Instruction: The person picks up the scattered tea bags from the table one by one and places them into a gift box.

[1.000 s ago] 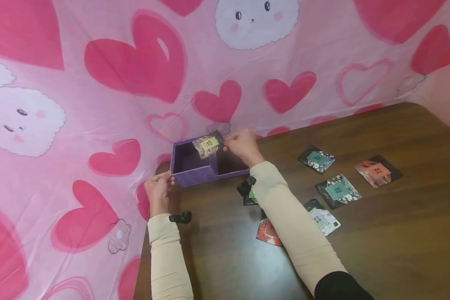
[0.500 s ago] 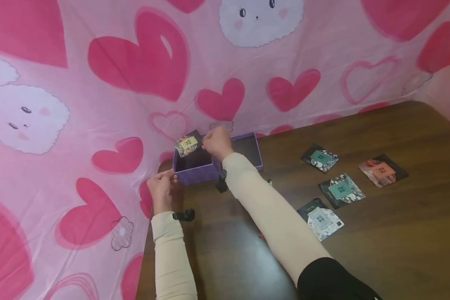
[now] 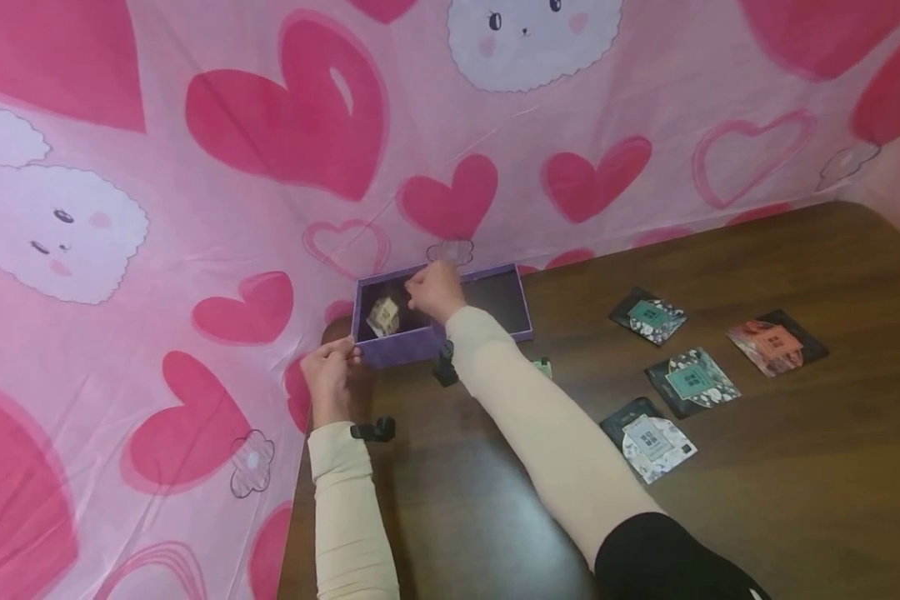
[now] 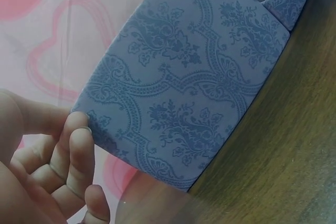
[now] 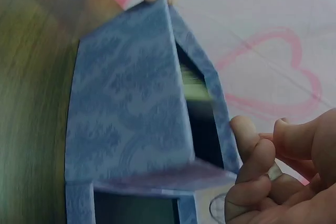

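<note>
A purple patterned box [image 3: 401, 346] with a deep left compartment and a shallower right one stands near the wall. My left hand [image 3: 330, 375] pinches its near left corner between thumb and fingers, also plain in the left wrist view. A packet with a yellowish label [image 3: 384, 317] is inside the left compartment; in the right wrist view it is a blur below the rim. Over that compartment's back right side is my right hand [image 3: 438, 290], apart from the packet. Its fingers [image 5: 252, 161] are loosely bent beside the box's rim with nothing between them.
On the brown table [image 3: 480, 500] to the right lie a white-label packet [image 3: 648, 439], two teal-label packets [image 3: 692, 382] and an orange-label packet [image 3: 777, 342]. A green packet [image 3: 542, 367] is mostly hidden by my right sleeve. A heart-printed cloth [image 3: 285, 108] hangs behind the box.
My right hand carried the yellowish-label packet left over the deep compartment and let it go, and the packet went down inside. My left hand stays at the box corner.
</note>
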Demonstrator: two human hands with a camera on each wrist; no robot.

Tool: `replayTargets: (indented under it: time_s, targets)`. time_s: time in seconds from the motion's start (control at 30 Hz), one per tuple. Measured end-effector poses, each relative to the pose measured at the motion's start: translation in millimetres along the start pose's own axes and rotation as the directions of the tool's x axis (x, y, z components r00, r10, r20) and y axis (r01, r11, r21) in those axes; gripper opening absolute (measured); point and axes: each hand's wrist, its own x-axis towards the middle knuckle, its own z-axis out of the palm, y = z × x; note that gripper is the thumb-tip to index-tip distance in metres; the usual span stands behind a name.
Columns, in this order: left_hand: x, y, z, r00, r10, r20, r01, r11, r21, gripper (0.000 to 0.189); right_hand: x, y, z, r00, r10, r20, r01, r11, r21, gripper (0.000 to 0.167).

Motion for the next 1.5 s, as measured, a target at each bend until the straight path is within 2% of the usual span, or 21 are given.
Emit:
replayTargets:
  time_s: [0.13, 0.33, 0.57, 0.8, 1.03, 1.13, 1.23, 1.33, 1.5]
  targets:
    - [-1.6, -0.7, 2.8, 1.000, -0.016, 0.005, 0.016, 1.000, 0.003, 0.024, -2.2, 8.4, -12.8, 1.000, 0.021, 0.007, -0.021, 1.000, -0.015, 0.021]
    - [-3.7, -1.6, 1.1, 0.999, -0.054, 0.006, 0.053, 0.998, 0.015, 0.025, -4.8, 15.4, -35.8, 0.999, 0.026, -0.036, -0.025, 1.000, 0.005, 0.020]
    - [-2.1, 2.9, -2.2, 1.000, -0.022, -0.011, 0.022, 1.000, -0.006, 0.025, -8.9, 25.8, -64.7, 0.997, 0.029, -0.076, -0.029, 1.000, 0.006, 0.018]
    - [-1.1, 3.9, -9.7, 0.998, -0.052, -0.042, 0.052, 0.999, 0.005, 0.023, -23.9, 41.8, -93.8, 0.991, 0.100, -0.083, -0.097, 0.994, 0.045, 0.019]
    - [-0.6, 5.4, -15.0, 0.997, -0.058, -0.048, 0.058, 0.998, 0.000, 0.023, -39.0, 60.3, -126.2, 0.985, 0.094, -0.148, -0.084, 0.994, 0.067, 0.021]
    - [0.2, 4.9, -17.0, 0.997, -0.049, -0.059, 0.050, 0.999, 0.005, 0.016, -43.4, 66.6, -137.5, 0.982, 0.099, -0.159, -0.090, 0.994, 0.061, 0.024]
    - [0.5, 2.9, -16.1, 0.998, -0.031, -0.051, 0.031, 1.000, -0.001, 0.008, -46.8, 74.6, -149.7, 0.979, 0.078, -0.186, -0.070, 0.996, 0.047, 0.024]
    - [-0.4, 0.2, -13.0, 0.999, -0.028, -0.038, 0.028, 1.000, 0.000, 0.008, -52.3, 82.5, -163.6, 0.972, 0.052, -0.228, -0.047, 0.998, 0.031, 0.023]
    - [0.1, 0.9, -7.9, 1.000, -0.023, -0.019, 0.023, 1.000, -0.011, 0.013, -62.7, 93.5, -187.2, 0.960, 0.080, -0.269, -0.082, 0.997, 0.004, 0.022]
